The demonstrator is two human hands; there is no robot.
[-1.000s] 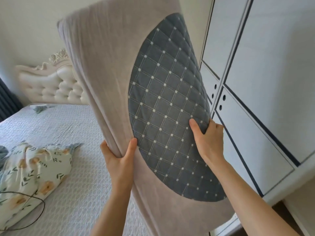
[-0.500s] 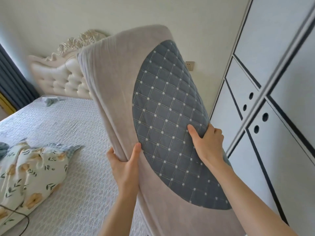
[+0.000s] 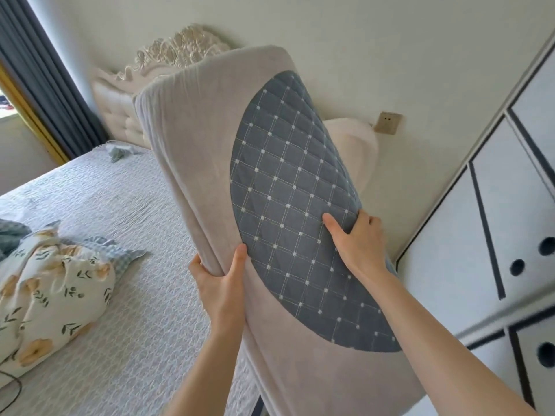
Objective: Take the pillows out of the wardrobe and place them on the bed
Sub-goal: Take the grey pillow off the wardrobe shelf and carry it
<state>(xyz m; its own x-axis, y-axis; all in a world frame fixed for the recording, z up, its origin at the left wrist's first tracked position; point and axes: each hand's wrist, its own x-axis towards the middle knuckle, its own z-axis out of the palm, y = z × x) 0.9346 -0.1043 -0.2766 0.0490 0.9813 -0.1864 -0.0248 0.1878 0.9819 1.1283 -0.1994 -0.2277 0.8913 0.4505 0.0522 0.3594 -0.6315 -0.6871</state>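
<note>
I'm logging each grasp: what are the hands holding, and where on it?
Both hold the beige pillow: left hand pinches its left edge, right hand grips the right edge by the blue quilted panel.

Soft, even daylight fills the room, coming from the far left, where a bright strip of window [image 3: 7,106] shows beside the dark blue-grey curtain [image 3: 45,76]. The cream wall [image 3: 330,40] is evenly lit, without glare. The large beige pillow with a quilted blue oval patch [image 3: 210,175] is shaded along its left edge — a faint shadow falls on the white textured bedspread [image 3: 135,280] below. Wide-angle distortion bends and tilts the white wardrobe doors with dark trim [image 3: 495,235] at the right, where their edges look slightly smeared — the centre stays sharp.
</note>
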